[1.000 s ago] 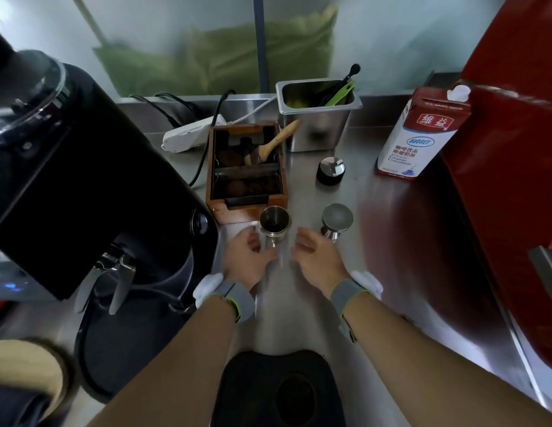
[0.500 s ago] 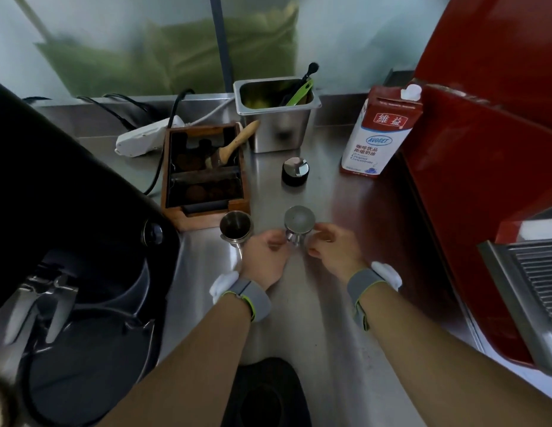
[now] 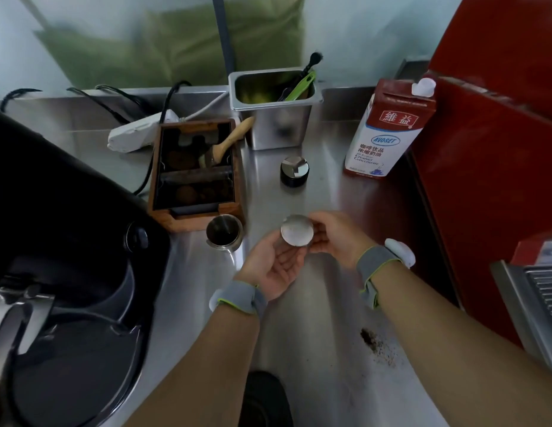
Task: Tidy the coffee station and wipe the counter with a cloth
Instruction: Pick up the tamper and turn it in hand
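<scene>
A round steel tamper [image 3: 297,233] is lifted off the steel counter [image 3: 339,306], its flat base facing me. My right hand [image 3: 336,238] grips it from the right side. My left hand [image 3: 276,265] lies palm up under it, fingers touching its lower part. A small steel dosing cup [image 3: 224,232] stands just to the left, by the wooden knock box [image 3: 195,174]. Spilled coffee grounds [image 3: 374,343] lie on the counter under my right forearm. No cloth is in view.
A black grinder [image 3: 68,241] fills the left. A steel bin with brushes [image 3: 274,109] and a white power strip [image 3: 136,134] sit at the back. A black distributor [image 3: 294,171], a creamer carton [image 3: 388,131] and the red espresso machine [image 3: 490,167] stand on the right.
Both hands shifted right from the dosing cup to the tamper. The tamper has been lifted off the counter and tipped so its base faces me.
</scene>
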The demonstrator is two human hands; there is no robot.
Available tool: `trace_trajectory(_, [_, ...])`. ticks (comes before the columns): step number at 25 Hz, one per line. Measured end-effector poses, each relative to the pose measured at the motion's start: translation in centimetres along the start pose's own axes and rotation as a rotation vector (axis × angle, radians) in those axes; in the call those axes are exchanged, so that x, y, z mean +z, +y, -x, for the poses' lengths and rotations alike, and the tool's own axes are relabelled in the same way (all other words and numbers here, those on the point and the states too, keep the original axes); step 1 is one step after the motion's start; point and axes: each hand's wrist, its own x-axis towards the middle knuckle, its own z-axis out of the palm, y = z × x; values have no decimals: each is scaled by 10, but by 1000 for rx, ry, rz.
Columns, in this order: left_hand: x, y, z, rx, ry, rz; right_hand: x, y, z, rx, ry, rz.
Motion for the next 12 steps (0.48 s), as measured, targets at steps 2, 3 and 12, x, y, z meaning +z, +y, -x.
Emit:
trace_trajectory(2, [-9,-9,8,0,-61,-27,-9,-2,9,-134,-16,202])
trace_trajectory(3, [-13,-14,13,3,-100,-42,-13,-5,16,-215,-33,355])
trace_trajectory(12, [-43,-24,70,519,-185,-545,31,2,107,-49,-3,184])
